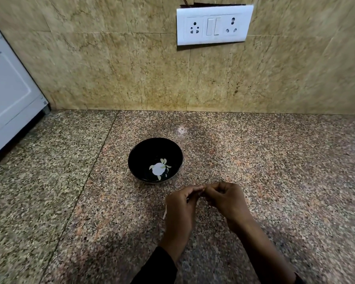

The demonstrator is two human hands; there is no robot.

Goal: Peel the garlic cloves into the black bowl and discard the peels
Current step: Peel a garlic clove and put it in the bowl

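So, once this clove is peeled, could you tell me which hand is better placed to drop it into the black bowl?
Probably the left hand: the black bowl sits ahead and to the left, on its side, while the right hand would reach across.

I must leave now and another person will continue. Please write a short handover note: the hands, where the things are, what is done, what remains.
Left hand and right hand: fingers curled, fingertips meeting above the counter, apparently working on a garlic clove, which is hidden.
A pale strip of peel shows beside the left hand.
Black bowl: on the counter beyond the hands, with several peeled cloves inside.
Done: some cloves peeled.
Left: finish this clove, drop it in the bowl, discard the peels.
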